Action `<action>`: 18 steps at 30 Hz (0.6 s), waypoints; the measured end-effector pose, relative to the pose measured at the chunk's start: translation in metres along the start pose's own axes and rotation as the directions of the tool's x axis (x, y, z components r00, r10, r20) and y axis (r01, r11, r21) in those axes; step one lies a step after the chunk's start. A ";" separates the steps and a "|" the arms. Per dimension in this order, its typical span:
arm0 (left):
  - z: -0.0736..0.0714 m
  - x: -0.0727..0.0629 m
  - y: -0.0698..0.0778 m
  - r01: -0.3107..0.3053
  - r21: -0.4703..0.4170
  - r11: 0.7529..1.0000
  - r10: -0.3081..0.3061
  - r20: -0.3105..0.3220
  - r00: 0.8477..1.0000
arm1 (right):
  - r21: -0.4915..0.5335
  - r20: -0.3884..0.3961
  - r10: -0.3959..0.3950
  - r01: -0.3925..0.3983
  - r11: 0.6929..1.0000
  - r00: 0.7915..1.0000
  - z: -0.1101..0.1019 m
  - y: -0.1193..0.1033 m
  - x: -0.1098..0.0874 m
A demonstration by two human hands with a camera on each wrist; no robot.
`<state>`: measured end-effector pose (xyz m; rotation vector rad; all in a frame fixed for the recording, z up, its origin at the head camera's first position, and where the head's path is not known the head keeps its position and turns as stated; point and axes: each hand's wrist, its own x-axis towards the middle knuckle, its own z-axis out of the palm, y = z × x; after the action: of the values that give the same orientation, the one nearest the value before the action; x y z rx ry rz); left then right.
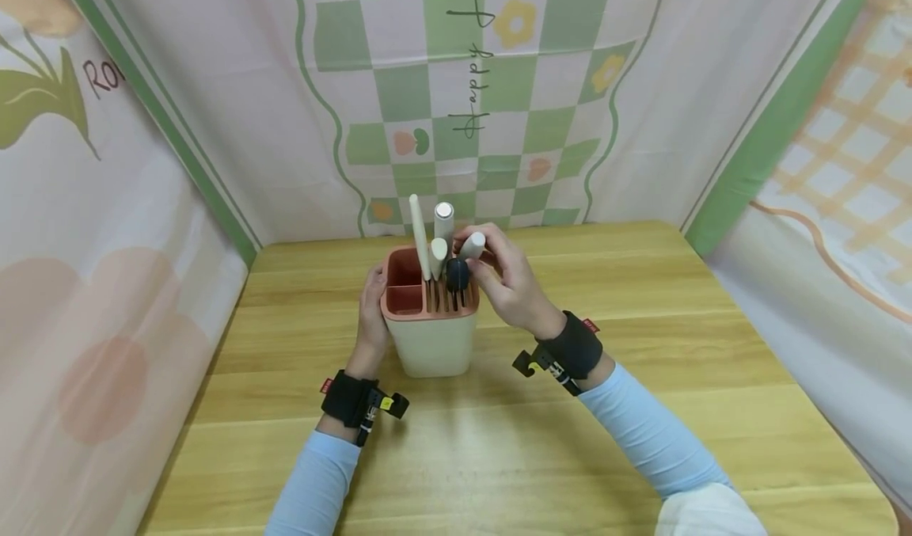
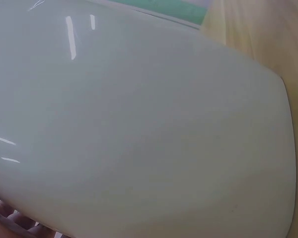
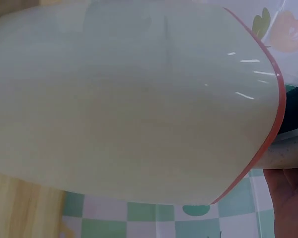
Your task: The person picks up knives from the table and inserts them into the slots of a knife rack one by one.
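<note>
A cream knife holder (image 1: 433, 346) with a salmon-pink rim stands upright on the table. My left hand (image 1: 372, 314) lies along its left wall, fingers near the rim; the left wrist view shows only some fingers (image 2: 20, 223) at the lower left. At the holder's right rim, my right hand (image 1: 509, 279) pinches a white handle (image 1: 473, 245) between thumb and fingers. Beside it stand a black handle (image 1: 458, 275), a short cream handle (image 1: 438, 252), a long cream handle (image 1: 419, 231) and a white handle with a shiny end (image 1: 444, 218). Their lower parts are hidden in the slots.
Two open compartments (image 1: 404, 286) occupy the holder's left half. The wood-grain table (image 1: 570, 457) extends around it, with its back edge just beyond. Patterned cloth (image 1: 563, 37) hangs behind and at both sides.
</note>
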<state>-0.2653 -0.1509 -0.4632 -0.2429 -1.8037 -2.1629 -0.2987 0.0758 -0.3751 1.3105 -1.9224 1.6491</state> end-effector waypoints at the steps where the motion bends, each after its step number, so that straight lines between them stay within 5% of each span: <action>1: 0.000 0.000 0.000 0.003 0.001 1.000 -0.003 0.000 1.000 | 0.006 -0.001 0.007 -0.007 1.000 1.000 0.000 0.000 -0.001; 13: -0.012 0.002 0.007 0.057 0.124 0.991 -0.058 0.011 0.998 | -0.028 -0.061 0.085 -0.087 0.996 0.995 -0.001 0.008 -0.015; 18: -0.032 0.016 0.024 0.093 0.267 0.959 -0.128 0.118 0.985 | -0.100 -0.042 0.217 -0.220 0.970 0.975 -0.016 0.023 -0.021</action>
<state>-0.2694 -0.1884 -0.4423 -0.2346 -2.2024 -1.9913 -0.3104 0.0980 -0.3992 1.0598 -2.1690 1.6297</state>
